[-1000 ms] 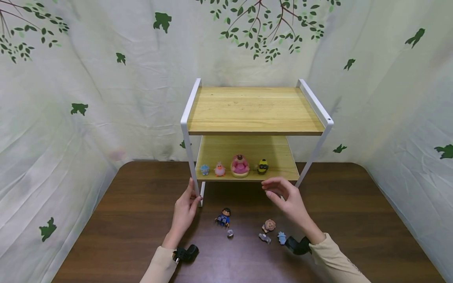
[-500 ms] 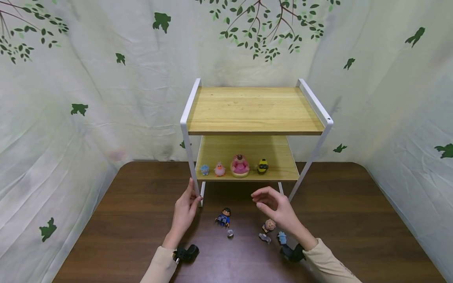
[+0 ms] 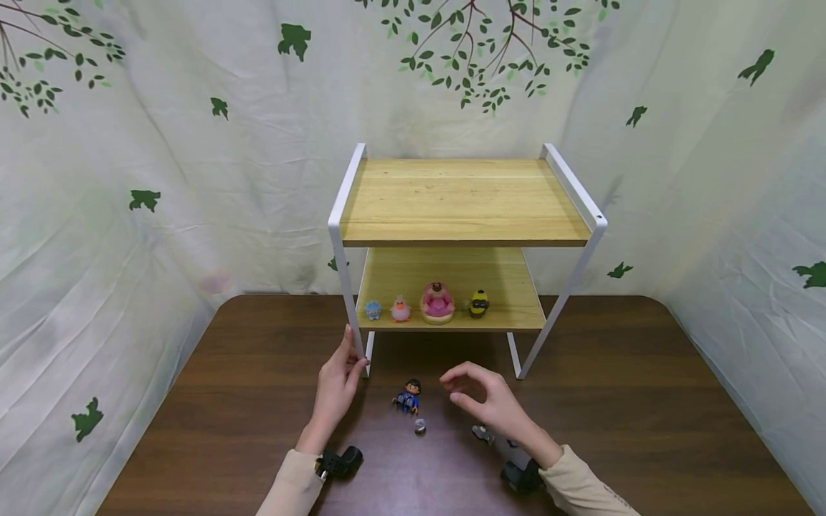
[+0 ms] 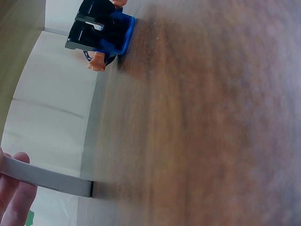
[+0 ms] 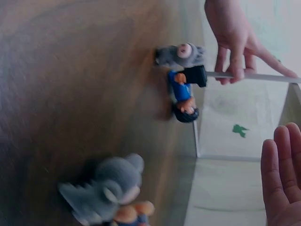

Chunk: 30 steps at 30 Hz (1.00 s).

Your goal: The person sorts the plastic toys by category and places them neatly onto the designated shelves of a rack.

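My left hand (image 3: 337, 376) grips the front left leg (image 4: 47, 178) of a white-framed wooden shelf, thumb on one side and fingers on the other. Held over the table, my right hand (image 3: 487, 398) has loosely curved fingers and nothing in them. To its left lies a toy figure of a dark-haired person in blue (image 3: 408, 396), with a small grey animal figure (image 3: 420, 426) just in front. Another grey animal figure (image 5: 106, 190) appears low in the right wrist view, against a partly cut-off orange-and-blue figure (image 5: 134, 214). In the head view my right hand and forearm cover some figures.
On the lower shelf board (image 3: 510, 287) a small blue figure (image 3: 373, 309), a pink chick (image 3: 401, 309), a seated pink bear (image 3: 438, 304) and a yellow-and-black figure (image 3: 479, 304) stand in a row. The upper board (image 3: 464, 201) overhangs them. A leaf-patterned cloth hangs behind.
My right hand has drawn back from the lower shelf's front edge, down and left towards the figure in blue, now covering the brown-maned figure. My left hand stays on the leg.
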Motion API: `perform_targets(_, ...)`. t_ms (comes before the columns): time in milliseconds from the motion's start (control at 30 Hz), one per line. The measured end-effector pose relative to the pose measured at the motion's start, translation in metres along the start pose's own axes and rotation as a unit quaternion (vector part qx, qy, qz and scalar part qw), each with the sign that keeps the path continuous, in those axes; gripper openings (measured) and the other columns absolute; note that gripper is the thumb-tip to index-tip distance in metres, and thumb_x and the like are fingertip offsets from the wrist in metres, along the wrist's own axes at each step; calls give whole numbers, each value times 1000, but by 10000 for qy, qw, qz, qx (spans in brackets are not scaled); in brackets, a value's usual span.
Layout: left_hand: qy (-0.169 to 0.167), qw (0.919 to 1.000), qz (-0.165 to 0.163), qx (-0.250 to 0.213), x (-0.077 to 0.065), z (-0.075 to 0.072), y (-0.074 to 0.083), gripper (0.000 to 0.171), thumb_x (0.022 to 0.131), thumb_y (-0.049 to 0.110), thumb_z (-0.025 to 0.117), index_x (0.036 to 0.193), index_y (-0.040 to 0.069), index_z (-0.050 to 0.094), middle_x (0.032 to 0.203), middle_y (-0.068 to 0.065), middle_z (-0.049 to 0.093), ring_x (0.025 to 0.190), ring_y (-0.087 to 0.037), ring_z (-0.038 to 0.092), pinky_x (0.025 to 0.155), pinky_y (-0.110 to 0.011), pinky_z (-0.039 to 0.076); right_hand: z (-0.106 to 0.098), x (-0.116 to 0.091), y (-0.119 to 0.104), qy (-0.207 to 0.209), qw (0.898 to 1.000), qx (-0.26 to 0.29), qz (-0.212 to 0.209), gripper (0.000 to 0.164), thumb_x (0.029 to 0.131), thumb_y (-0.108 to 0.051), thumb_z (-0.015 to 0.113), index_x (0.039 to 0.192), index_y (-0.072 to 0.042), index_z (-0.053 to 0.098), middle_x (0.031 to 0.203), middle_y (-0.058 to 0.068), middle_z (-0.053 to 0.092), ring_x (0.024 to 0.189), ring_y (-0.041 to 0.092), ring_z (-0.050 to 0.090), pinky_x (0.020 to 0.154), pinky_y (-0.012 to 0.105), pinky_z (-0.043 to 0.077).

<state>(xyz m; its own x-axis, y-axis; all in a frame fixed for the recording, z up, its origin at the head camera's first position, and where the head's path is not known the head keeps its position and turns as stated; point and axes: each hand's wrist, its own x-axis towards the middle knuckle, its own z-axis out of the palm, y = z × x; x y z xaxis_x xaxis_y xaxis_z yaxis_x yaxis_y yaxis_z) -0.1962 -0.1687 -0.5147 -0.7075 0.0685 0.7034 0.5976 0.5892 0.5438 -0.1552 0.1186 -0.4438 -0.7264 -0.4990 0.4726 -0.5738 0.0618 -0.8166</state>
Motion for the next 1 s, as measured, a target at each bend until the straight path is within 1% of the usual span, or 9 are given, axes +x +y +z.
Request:
perform_targets(133,8,10000,19,12,0,0,0,102,79,-13,69,154,29,15,77,-9,59,67,-19,61,60,-36,56,8,-5,19,-175,9997,121,-109,24,84,14,62,108,7,61,101,18,63,92,24,63,76,43,55)
perform_targets(200,12,10000,35,23,0,0,0,102,79,-13,69,154,29,16,77,-9,59,67,-19,61,59,-36,56,11,-8,29,-261,9995,144,-140,25,85,13,62,109,6,61,103,16,63,92,23,63,77,42,55)
perform_targets(333,9,10000,30,66,0,0,0,102,79,-12,70,154,29,15,78,-9,58,67,-19,61,60,-36,56,17,-12,40,-474,9988,97,-82,26,86,11,63,110,1,62,104,13,63,91,29,63,79,38,54)
perform_targets(433,4,10000,18,88,0,0,0,102,79,-12,70,154,30,15,78,-9,59,68,-19,61,60,-37,57,22,-14,44,-679,9977,83,-13,26,86,8,64,110,-2,63,105,12,63,91,32,62,80,36,54)
perform_targets(600,-9,10000,22,79,0,0,0,102,79,-12,70,154,29,15,78,-9,58,68,-19,61,60,-37,57,29,-16,48,-962,9953,99,69,25,87,6,65,110,-4,63,109,8,62,96,27,61,80,39,54)
perform_targets(800,-18,10000,26,53,0,0,0,101,80,-12,69,154,29,15,78,-9,58,68,-20,61,60,-37,57,36,-17,53,-1143,9931,107,256,26,87,5,66,111,-4,64,112,12,62,98,27,61,81,43,54)
perform_targets(900,-15,10000,24,49,0,0,0,100,80,-11,69,154,29,15,78,-10,58,68,-20,61,60,-38,57,39,-17,55,-1232,9916,39,398,26,87,4,66,111,-6,64,113,12,62,100,23,61,83,40,53)
perform_targets(1000,-9,10000,21,43,0,0,0,100,79,-11,70,154,29,16,78,-10,58,68,-20,60,60,-38,57,40,-17,53,-1306,9904,-46,454,25,87,2,66,111,-7,65,114,11,62,104,16,59,86,36,52)
